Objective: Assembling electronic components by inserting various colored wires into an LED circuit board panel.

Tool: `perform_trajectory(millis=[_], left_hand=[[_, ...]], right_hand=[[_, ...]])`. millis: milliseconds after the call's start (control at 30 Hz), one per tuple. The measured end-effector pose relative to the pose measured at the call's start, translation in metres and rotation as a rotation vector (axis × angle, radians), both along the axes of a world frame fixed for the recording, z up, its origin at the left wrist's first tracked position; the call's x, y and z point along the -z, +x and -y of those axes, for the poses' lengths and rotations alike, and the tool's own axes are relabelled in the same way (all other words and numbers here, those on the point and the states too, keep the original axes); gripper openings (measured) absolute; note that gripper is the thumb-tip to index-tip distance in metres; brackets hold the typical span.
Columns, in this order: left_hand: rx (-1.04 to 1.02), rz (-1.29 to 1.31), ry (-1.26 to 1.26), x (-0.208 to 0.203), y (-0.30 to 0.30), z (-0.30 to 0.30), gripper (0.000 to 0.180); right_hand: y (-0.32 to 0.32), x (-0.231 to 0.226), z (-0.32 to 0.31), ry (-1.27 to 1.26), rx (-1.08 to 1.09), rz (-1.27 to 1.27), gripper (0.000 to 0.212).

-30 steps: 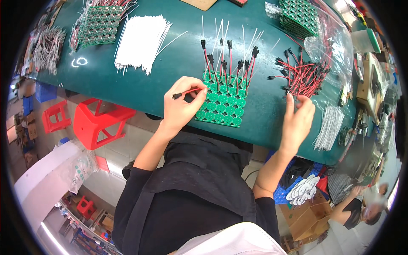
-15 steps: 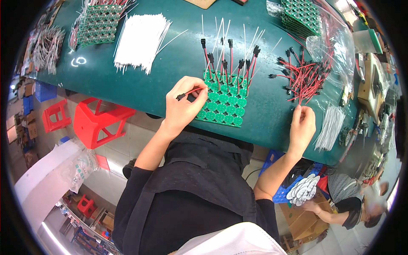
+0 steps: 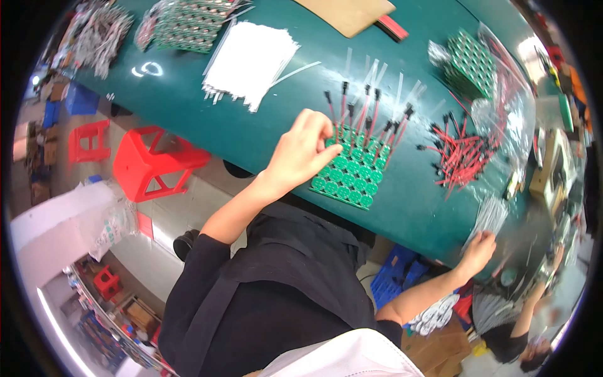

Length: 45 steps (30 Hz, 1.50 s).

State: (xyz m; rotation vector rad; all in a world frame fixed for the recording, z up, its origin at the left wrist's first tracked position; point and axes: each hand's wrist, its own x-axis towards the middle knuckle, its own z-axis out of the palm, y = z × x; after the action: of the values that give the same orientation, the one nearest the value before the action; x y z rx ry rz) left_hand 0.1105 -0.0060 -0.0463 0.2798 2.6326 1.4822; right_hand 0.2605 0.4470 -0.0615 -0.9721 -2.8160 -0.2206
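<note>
Green board (image 3: pixel 344 181) on counter (image 3: pixel 405 201): we see far rows bearing red leads (image 3: pixel 375 111), near rows bare. Left grip (image 3: pixel 301 151) narrowed at board's left edge, right grip (image 3: pixel 478 252) curled at white wires (image 3: pixel 491 213); holds, we cannot tell.

A black top (image 3: pixel 282 323) with elbow-length sleeves (image 3: pixel 196 273) and a dark, wide-strapped apron (image 3: pixel 295 257).

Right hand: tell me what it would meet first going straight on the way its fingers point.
The right hand would most likely meet the bundle of thin whitish strands just ahead of it; depth is unclear, so it may be touching them.
</note>
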Motion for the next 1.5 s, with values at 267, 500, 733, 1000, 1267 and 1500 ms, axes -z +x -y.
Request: perform_trajectory(millis=[267, 500, 733, 1000, 1267, 1500], left_hand=[[0.208, -0.007, -0.014, -0.023, -0.027, 0.040, 0.017], [-0.200, -0.157, -0.687, -0.040, -0.098, 0.117, 0.023], [-0.060, -0.097, -0.893, -0.020, -0.122, 0.131, 0.023], [-0.089, 0.081, -0.465, -0.028, -0.126, 0.153, 0.021], [-0.173, 0.244, 0.322, -0.056, -0.078, 0.126, 0.022], [-0.197, -0.266, 0.277, -0.014, -0.008, 0.053, 0.017]], right_hand=[[0.010, 0.004, -0.031, -0.033, -0.183, 0.047, 0.019], [0.002, -0.021, -0.014, -0.007, -0.057, 0.047, 0.020], [0.002, -0.030, -0.010, 0.021, -0.055, 0.121, 0.022], [0.014, -0.042, -0.015, -0.218, -0.107, -0.187, 0.024], [-0.003, -0.076, 0.123, -1.035, -0.161, -0.773, 0.017], [-0.042, -0.017, 0.220, -0.790, -0.409, -0.800, 0.006]])
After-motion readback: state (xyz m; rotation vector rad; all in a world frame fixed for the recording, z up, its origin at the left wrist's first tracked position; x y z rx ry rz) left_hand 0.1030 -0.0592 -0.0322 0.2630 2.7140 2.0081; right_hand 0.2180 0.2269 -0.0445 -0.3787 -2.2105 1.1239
